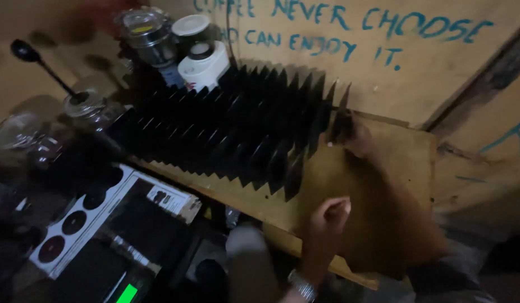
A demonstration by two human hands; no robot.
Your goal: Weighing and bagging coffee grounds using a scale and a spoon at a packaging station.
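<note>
The person is leaning over a wooden shelf [400,151] in pretty dim light, working on a long black pleated panel [237,129], kind of like an accordion-folded sheet, that's lying stretched across the shelf right under the painted wall. Their right hand [352,137] is reaching out to the far right end of the panel and gripping the last pleat; it's blurry, so I'm guessing it's fingers pinched around the edge, but I can't tell the exact grip. Their left hand [330,213] is hanging lower, near the front edge of the shelf, fingers curled in loosely, holding nothing that I can see; there's a metal watch [302,285] on that wrist. Behind the left end of the panel there's a white cup [204,64] and some glass jars [147,33], and a white box with dark circles [83,221] is sitting below the shelf.
</note>
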